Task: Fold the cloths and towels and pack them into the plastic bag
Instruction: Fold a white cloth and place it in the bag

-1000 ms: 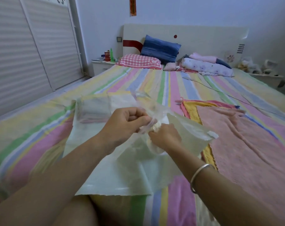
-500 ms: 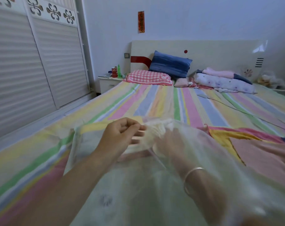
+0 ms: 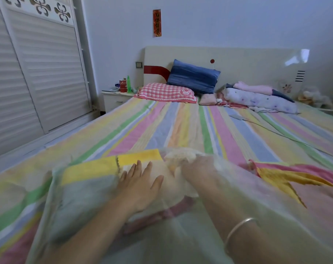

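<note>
Pressing flat on plastic bag (image 3: 80,204), lower centre: left hand (image 3: 141,185), fingers straight, spread. Right hand (image 3: 198,169) inside bag at cream cloth (image 3: 181,156); film blurs fingers, cannot tell grip. Pink-yellow towel (image 3: 287,174) lower right.

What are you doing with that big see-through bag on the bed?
A person is packing folded cloths into a clear plastic bag on the striped bed. The left hand lies flat, fingers straight, on the pile. The right hand reaches inside the bag beside a cream cloth; the plastic blurs its fingers. A pink and yellow towel lies on the bed to the right, not yet packed.
</note>
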Available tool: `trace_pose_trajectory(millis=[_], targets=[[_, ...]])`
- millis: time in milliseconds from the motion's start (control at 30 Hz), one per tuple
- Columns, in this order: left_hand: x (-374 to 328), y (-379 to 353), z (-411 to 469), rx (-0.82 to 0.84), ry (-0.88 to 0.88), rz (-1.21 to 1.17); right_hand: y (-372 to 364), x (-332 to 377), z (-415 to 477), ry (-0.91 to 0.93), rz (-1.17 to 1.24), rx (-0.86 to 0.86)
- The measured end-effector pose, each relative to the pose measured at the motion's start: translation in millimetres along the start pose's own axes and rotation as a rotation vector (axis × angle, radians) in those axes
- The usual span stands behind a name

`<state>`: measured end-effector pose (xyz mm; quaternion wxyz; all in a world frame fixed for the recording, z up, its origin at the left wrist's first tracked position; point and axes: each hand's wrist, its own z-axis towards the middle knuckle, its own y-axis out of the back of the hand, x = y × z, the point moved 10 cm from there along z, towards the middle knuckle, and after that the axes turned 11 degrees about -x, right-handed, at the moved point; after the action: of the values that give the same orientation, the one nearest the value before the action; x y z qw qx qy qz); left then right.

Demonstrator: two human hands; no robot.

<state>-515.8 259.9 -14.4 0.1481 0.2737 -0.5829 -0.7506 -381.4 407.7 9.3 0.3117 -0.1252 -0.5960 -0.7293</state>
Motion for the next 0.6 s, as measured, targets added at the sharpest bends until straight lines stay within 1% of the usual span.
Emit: trace_pose_trajectory(millis=[67,100,167,233,333,367,400,500,533,600], targets=[[1,-4,0,-0.028,-0.017,0.025,6,9,-1,0.082,-0.032,-0.175],[3,-8,-1,-0.032,-0.019,0.043,6,14,-3,0.137,-0.122,-0.234],[6,-16,-4,-0.041,-0.024,0.069,-3,18,-9,0.220,-0.352,-0.284],[4,-22,-8,-0.056,-0.045,0.084,-14,16,-10,0.263,-0.480,-0.272],[3,-27,-8,-0.057,-0.059,0.067,-28,18,-9,0.394,-0.584,-0.161],[3,-26,-9,-0.056,-0.059,0.056,-26,19,-10,0.415,-0.557,-0.142],[4,-26,-9,-0.055,-0.058,0.052,-20,19,-13,0.424,-0.472,-0.151],[7,-25,-11,-0.062,-0.051,0.045,8,18,-33,0.497,-0.215,-0.337],[7,-24,-12,-0.064,-0.051,0.042,12,15,-41,0.524,-0.177,-0.351],[6,-24,-11,-0.069,-0.055,0.043,2,5,-45,0.582,-0.178,-0.253]])
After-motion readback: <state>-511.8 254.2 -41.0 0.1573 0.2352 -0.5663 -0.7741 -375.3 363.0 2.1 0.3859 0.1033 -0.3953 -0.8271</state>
